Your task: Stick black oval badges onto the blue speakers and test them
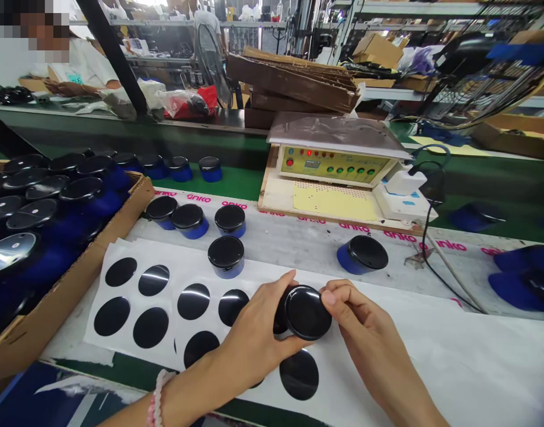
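My left hand [258, 332] is wrapped round the side of a round black-topped piece [308, 312], its glossy face turned up toward me. The fingers of my right hand [365, 326] are pinched together at the right edge of that piece; whether they hold something thin there is too small to tell. Beneath both hands lie white sheets [138, 246] with round black stickers [299, 375]. Just beyond my left hand, a blue piece with a black top [226, 255] stands on the bench, and another [363, 254] stands beyond my right hand.
At the left, a cardboard box [76, 279] holds several blue pieces with black tops. More pieces stand on the green belt [236, 178] and at the right edge. A control unit [334, 166] with buttons, a white plug and a black cable [427, 237] sit behind. A person is at upper left.
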A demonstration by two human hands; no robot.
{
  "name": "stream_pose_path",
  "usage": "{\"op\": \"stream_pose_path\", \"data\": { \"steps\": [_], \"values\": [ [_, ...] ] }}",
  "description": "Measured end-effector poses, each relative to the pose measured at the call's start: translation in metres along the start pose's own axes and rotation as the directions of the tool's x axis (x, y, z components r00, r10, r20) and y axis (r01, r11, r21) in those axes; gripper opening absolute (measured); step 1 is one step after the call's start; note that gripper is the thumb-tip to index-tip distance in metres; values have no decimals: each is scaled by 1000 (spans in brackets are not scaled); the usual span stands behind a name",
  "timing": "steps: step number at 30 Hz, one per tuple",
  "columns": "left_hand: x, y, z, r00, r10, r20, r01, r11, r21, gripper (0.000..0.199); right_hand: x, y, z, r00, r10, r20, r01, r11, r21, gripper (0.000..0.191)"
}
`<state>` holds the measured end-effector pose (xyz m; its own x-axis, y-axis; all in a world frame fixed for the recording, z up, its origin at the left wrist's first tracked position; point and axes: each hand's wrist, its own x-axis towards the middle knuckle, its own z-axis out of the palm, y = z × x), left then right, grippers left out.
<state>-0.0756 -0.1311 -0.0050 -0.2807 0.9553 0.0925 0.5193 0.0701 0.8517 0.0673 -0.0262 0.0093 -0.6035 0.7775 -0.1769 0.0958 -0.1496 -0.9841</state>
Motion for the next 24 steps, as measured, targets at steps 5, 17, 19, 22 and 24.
{"op": "stream_pose_path", "data": {
  "steps": [5,17,19,22,24],
  "values": [
    [-2,-2,1,1000,15,-4,-14,1000,19,81,1,0,1,998,-51,-32,48,996,-72,28],
    [-2,-1,0,1000,-5,-5,5,1000,19,79,-2,0,11,933,-347,-93,295,887,-354,19],
    [-2,-1,1,1000,-12,-9,12,1000,18,78,-3,2,12,927,-364,-92,305,873,-382,18],
    [-2,-1,2,1000,-23,-10,23,1000,21,78,-4,4,14,915,-394,-89,327,851,-410,17],
    [-1,-1,3,1000,-26,-9,26,999,25,78,-5,5,15,899,-429,-90,353,829,-434,15]
  ]
}}
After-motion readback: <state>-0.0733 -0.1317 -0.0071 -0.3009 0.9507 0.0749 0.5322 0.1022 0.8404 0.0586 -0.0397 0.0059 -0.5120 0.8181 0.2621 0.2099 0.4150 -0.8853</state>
